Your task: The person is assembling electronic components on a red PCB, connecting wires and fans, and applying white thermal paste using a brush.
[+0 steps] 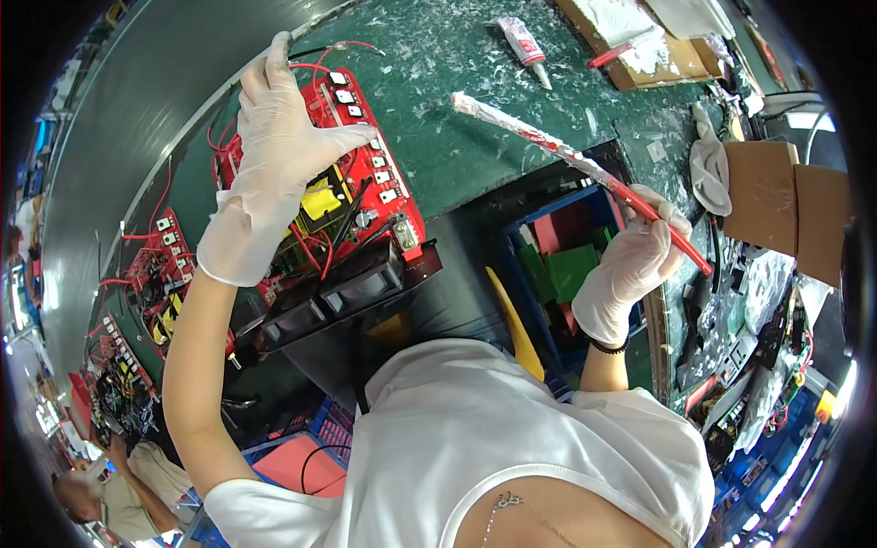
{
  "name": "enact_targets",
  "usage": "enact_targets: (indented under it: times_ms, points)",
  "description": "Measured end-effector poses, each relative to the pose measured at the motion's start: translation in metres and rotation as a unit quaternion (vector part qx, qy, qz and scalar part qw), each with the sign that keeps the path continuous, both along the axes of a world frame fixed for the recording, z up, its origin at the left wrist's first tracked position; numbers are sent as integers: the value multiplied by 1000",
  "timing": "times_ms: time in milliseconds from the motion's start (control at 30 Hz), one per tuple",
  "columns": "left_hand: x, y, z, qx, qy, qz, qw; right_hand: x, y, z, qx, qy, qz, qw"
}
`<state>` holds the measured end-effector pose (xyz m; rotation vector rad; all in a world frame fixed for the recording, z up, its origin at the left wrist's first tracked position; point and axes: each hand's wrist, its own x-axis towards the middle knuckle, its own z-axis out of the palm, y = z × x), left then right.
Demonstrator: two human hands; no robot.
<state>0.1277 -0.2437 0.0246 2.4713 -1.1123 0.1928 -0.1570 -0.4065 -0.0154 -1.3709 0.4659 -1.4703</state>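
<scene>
White shirt (475, 402) lies nearest, cut off below. Left hand (274, 142), thumb spread, hides part of the red circuit board (370, 173) beneath; right hand (632, 256) pinches the red stick (585, 165), its white-smeared end right of the board.

The gloves (274, 151) look thin, rubbery and wrinkled, the stick (585, 167) glossy plastic under matt white paste (498, 115), the circuit board (368, 178) shiny, the tabletop (411, 110) dull and smeared, the box (760, 196) matt cardboard, the shirt (475, 411) creased cloth.
</scene>
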Motion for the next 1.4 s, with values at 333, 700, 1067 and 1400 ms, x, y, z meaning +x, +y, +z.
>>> enact_targets:
  times_ms: [333, 700, 1067, 1400]
  points:
    - [-3, -1, -1, -2, 14, 3, 1000, 9, 9, 3, 18, -9, 10, 1000]
    - [-1, -1, -4, -15, 34, 3, 999, 13, 28, 14, -57, 75, 65, 993]
    - [0, 31, 38, -59, 173, -30, 983, 16, 39, 18, -84, 90, 156, 980]
    - [-87, 99, 90, -176, 113, 120, 971, 14, 33, 35, -227, 141, 210, 940]
